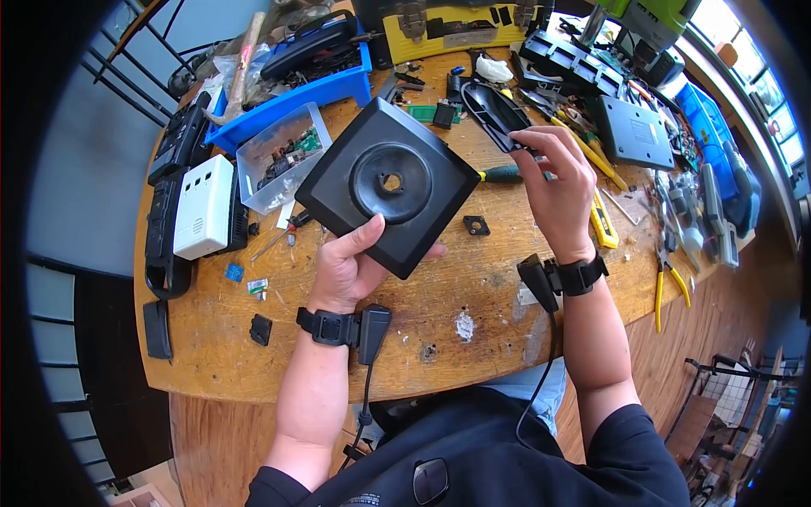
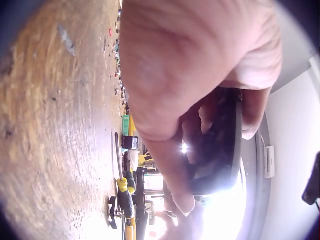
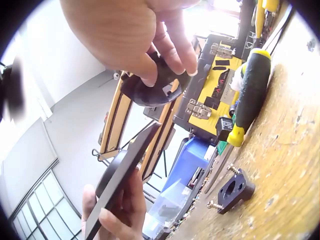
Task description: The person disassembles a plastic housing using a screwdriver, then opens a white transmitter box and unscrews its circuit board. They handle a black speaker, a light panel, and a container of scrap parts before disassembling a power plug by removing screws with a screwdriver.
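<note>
Well, left hand (image 1: 345, 272): gripped the square black plate (image 1: 348, 182) above the table (image 1: 422, 296), thumb before, fingers behind, I judged to leave its central hole uncovered.
Curved black shell (image 1: 492, 108): its near end sat pinched in the right hand (image 1: 559, 182), likely light enough for fingertips.
Small black bracket (image 1: 471, 226): lay apart on the tabletop, 2 screws (image 3: 215, 205) attached.

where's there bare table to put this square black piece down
For the square black piece, the table is barest at front middle, between the small black bracket and front edge. A smaller patch lies front left, between the flat black case and small flat part. Crowded: the back, with the blue bin and yellow toolbox, and the far right, with pliers.
</note>
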A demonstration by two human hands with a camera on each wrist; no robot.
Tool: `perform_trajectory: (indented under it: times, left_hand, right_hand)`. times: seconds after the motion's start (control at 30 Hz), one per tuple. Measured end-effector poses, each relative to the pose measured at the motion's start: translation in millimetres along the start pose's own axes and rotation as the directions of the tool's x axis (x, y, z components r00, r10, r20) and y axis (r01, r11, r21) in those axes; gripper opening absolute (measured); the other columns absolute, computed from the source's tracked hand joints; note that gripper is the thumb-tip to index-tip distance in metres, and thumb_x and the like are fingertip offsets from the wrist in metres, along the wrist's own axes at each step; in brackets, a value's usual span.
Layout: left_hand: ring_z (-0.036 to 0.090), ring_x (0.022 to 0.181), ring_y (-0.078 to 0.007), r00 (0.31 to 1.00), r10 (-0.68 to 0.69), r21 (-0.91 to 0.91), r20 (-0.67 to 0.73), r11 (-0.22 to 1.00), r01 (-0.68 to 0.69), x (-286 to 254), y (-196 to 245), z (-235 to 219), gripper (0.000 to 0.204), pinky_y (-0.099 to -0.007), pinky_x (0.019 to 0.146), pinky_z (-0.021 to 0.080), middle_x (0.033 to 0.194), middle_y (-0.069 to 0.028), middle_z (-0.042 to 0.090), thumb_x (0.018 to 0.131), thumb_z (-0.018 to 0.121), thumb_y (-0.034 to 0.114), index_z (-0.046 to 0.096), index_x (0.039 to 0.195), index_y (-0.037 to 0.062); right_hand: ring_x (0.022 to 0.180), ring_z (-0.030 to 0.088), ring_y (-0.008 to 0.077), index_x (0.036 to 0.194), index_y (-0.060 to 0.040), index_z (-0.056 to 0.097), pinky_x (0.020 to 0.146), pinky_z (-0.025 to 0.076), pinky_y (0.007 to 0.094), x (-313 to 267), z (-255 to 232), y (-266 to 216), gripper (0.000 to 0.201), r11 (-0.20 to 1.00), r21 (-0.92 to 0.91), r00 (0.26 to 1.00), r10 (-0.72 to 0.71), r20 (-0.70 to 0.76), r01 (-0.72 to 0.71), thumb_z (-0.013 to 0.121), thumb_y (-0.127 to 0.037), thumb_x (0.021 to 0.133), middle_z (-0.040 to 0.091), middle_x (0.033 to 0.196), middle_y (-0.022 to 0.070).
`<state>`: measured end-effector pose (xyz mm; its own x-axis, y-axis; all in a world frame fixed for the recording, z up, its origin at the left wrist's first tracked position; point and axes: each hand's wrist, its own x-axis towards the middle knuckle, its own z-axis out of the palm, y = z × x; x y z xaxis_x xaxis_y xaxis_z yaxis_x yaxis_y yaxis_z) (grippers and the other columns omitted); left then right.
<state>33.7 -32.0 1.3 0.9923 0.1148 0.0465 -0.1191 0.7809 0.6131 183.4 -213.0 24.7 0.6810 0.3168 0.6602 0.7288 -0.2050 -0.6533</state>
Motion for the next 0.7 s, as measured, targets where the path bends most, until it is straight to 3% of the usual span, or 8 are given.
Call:
perform_trajectory:
  times: [0.07,0.2,0.4,0.7]
  left_hand:
    - [0.053,0.111,-0.0396,1.000,0.008,0.007,-0.029,1.000,-0.008,0.3,-1.6,0.4,0.050,-0.0611,0.083,0.049,0.124,-0.0220,0.049,0.088,0.056,0.015,0.036,0.130,-0.0021]
    - [0.054,0.110,-0.0361,0.999,0.016,0.072,-0.032,0.997,-0.014,2.1,-3.3,1.2,0.050,-0.0574,0.084,0.050,0.124,-0.0200,0.050,0.090,0.055,0.024,0.036,0.130,-0.0010]
    - [0.054,0.111,-0.0341,0.999,0.019,0.153,0.038,0.988,-0.024,4.0,-6.2,-1.4,0.062,-0.0549,0.086,0.051,0.124,-0.0187,0.050,0.086,0.059,0.037,0.034,0.132,0.0021]
    - [0.053,0.114,-0.0310,0.991,-0.003,0.184,0.131,0.983,-0.022,0.4,-9.0,-15.6,0.074,-0.0508,0.091,0.049,0.126,-0.0160,0.050,0.078,0.069,0.038,0.034,0.132,0.0023]
  right_hand:
    - [0.073,0.063,0.0225,0.091,-0.0053,0.066,0.063,0.051,0.0299,-1.2,-1.9,-8.7,0.018,0.999,0.009,0.999,-0.053,-0.008,0.053,0.062,0.003,0.076,0.061,0.086,0.0081]
    - [0.074,0.063,0.0220,0.090,-0.0035,0.066,0.064,0.051,0.0303,-2.9,0.3,-22.9,0.023,0.921,-0.018,0.920,-0.388,0.055,0.389,0.064,0.007,0.070,0.062,0.088,0.0087]
    - [0.068,0.062,0.0193,0.092,-0.0033,0.066,0.057,0.050,0.0290,-13.7,6.7,-36.3,0.030,0.886,0.143,0.866,-0.462,0.193,0.441,0.069,0.006,0.063,0.058,0.093,0.0082]
    - [0.065,0.059,0.0194,0.090,-0.0043,0.065,0.055,0.048,0.0296,-18.2,10.3,-35.3,0.029,0.880,0.112,0.843,-0.475,0.253,0.462,0.069,0.001,0.062,0.055,0.089,0.0071]
